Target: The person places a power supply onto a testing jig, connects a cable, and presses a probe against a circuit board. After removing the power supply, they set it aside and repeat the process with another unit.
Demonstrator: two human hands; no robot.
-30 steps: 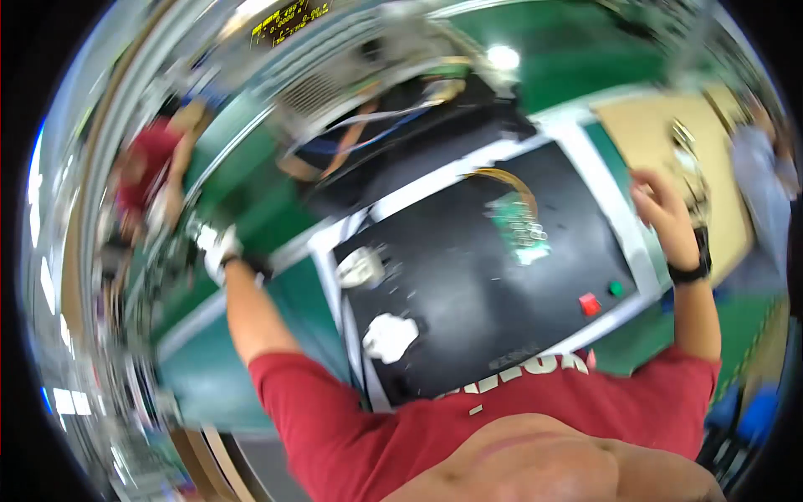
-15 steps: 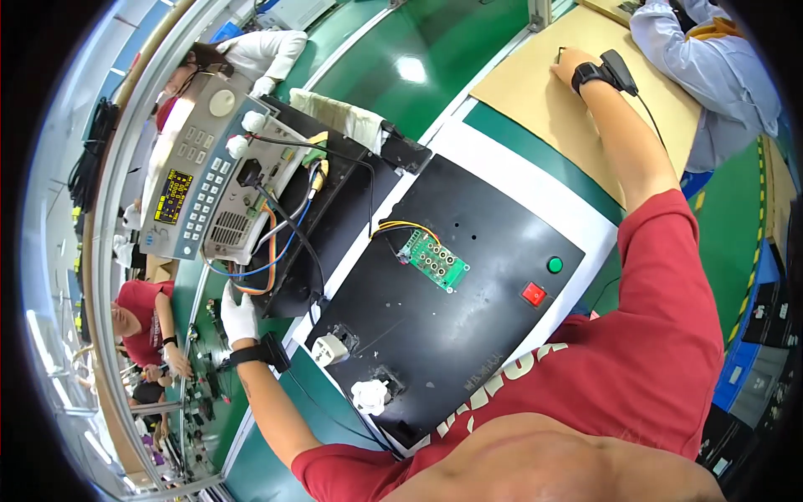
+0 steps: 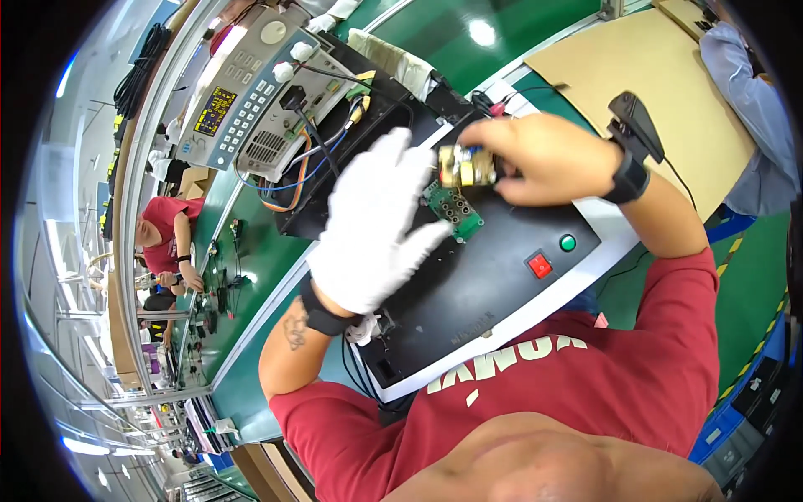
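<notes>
Right hand [image 3: 544,159] pinching component [image 3: 464,166] above board [image 3: 452,207]

Left hand [image 3: 375,224], white-gloved, is hovering open, fingers spread and pointing up-right. Right hand [image 3: 542,157], bare, is pinching with curled fingertips, wrist strapped, forearm coming in from the right.

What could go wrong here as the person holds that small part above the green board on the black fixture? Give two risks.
The right hand pinches the small brass-coloured part at its fingertips only; it might slip onto the green circuit board. The gloved left hand hovers close over the board, possibly blocking the view of it.
</notes>
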